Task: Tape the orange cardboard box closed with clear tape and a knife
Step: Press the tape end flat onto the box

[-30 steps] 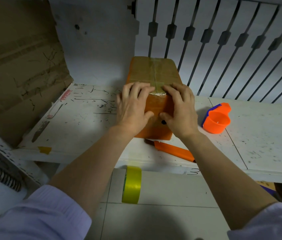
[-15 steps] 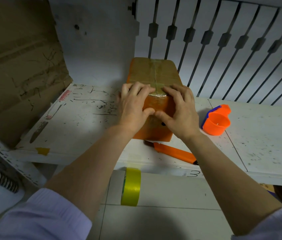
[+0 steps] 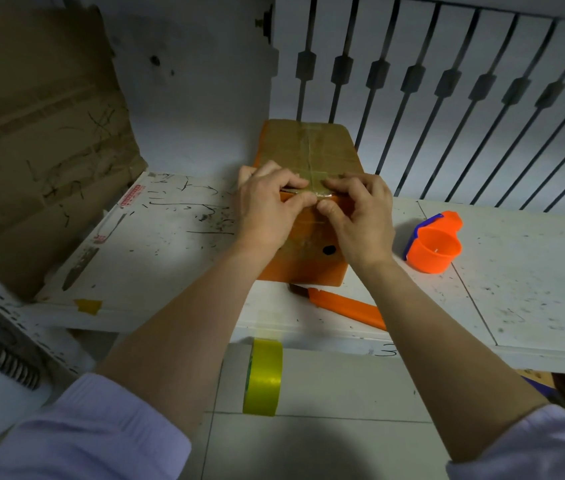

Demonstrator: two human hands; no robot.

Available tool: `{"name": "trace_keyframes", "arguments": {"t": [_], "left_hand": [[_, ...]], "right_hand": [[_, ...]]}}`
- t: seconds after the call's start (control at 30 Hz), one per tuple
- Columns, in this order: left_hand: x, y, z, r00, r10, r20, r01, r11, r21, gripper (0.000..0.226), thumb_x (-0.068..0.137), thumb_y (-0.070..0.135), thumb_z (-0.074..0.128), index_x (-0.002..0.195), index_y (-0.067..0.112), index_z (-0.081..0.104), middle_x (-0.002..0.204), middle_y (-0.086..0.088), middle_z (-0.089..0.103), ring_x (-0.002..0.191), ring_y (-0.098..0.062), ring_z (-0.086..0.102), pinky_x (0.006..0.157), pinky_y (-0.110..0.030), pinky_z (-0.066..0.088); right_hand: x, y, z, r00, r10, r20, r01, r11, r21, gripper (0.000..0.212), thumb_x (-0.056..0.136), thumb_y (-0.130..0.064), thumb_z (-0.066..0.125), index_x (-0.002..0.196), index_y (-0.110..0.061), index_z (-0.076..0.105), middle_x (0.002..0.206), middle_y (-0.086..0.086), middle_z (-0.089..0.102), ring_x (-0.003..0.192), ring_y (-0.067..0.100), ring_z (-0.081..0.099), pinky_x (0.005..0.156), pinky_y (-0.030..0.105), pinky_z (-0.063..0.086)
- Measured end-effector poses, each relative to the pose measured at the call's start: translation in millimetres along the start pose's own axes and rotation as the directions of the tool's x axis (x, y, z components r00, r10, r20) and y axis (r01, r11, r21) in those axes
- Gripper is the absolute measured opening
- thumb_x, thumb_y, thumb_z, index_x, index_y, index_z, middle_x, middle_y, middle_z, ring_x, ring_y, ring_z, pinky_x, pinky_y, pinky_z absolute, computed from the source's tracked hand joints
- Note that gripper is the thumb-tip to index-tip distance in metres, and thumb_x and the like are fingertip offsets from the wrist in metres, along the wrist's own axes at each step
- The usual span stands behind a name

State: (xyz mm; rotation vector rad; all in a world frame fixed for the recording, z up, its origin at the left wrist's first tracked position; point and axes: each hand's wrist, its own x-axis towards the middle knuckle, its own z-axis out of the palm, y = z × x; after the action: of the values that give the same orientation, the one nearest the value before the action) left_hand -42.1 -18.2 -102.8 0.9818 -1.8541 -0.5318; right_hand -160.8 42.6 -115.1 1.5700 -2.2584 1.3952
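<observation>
The orange cardboard box (image 3: pixel 309 147) stands on the white table (image 3: pixel 516 289), its top covered with clear tape running down the middle. My left hand (image 3: pixel 267 209) and my right hand (image 3: pixel 360 216) both press on the box's near top edge, fingers on top and thumbs on the front face, pinching the tape end (image 3: pixel 322 194) between them. The orange knife (image 3: pixel 347 303) lies on the table just in front of the box. The orange and blue tape dispenser (image 3: pixel 435 242) sits to the right of the box.
A yellow tape roll (image 3: pixel 263 377) stands on the tiled floor below the table edge. A large brown cardboard sheet (image 3: pixel 31 133) leans at the left. Black railings (image 3: pixel 447 81) stand behind the table. A small yellow tape piece (image 3: pixel 88 305) sticks to the table's front edge.
Both hands have slid up the front face to the box's near top edge, with thumbs now meeting at the tape end. The box, knife and dispenser stay put.
</observation>
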Motion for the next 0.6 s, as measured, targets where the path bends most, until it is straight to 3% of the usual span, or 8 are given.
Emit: {"name": "trace_keyframes", "arguments": {"t": [0.17,0.33,0.47,0.6], "left_hand": [[-0.7,-9.8,-11.1,0.994,0.078,0.077,-0.075,0.996,-0.041,0.024,0.082,0.015,0.065,0.105,0.018,0.071,0.107,0.004,0.066,0.102,-0.012,0.041,0.088,-0.016,0.033],[-3.9,-4.0,-4.2,0.997,0.049,0.053,-0.053,0.995,0.086,0.037,0.071,0.037,0.074,0.103,0.02,0.068,0.109,0.004,0.061,0.108,-0.018,0.041,0.087,-0.025,0.035],[-10.5,-9.3,1.7,0.988,0.143,0.058,-0.154,0.951,0.267,0.047,0.069,0.038,0.074,0.111,0.022,0.06,0.118,-0.002,0.057,0.114,-0.029,0.043,0.09,-0.043,0.043],[-17.7,-22.8,-2.6,0.957,0.255,0.141,-0.29,0.887,0.36,0.069,0.064,0.03,0.079,0.126,0.022,0.049,0.132,-0.003,0.052,0.121,-0.029,0.039,0.096,-0.048,0.042]], "right_hand": [[-1.2,2.1,-6.4,1.0,-0.006,0.029,0.003,0.996,0.086,0.026,0.093,-0.027,0.052,0.116,-0.027,0.065,0.13,-0.002,0.049,0.13,0.016,0.034,0.092,0.023,0.028],[0.5,-10.1,4.2,0.996,0.077,-0.049,-0.077,0.997,0.003,0.031,0.083,-0.045,0.061,0.108,-0.027,0.063,0.122,-0.001,0.048,0.127,0.017,0.035,0.08,0.029,0.038],[-7.8,1.2,3.7,0.995,-0.095,-0.025,0.092,0.99,-0.107,0.042,0.084,-0.034,0.062,0.125,-0.026,0.054,0.135,0.002,0.044,0.133,0.021,0.031,0.08,0.03,0.039],[-13.8,11.0,2.6,0.981,-0.194,0.024,0.195,0.963,-0.188,0.062,0.078,-0.023,0.07,0.135,-0.023,0.045,0.142,0.007,0.038,0.137,0.026,0.028,0.084,0.033,0.046]]}}
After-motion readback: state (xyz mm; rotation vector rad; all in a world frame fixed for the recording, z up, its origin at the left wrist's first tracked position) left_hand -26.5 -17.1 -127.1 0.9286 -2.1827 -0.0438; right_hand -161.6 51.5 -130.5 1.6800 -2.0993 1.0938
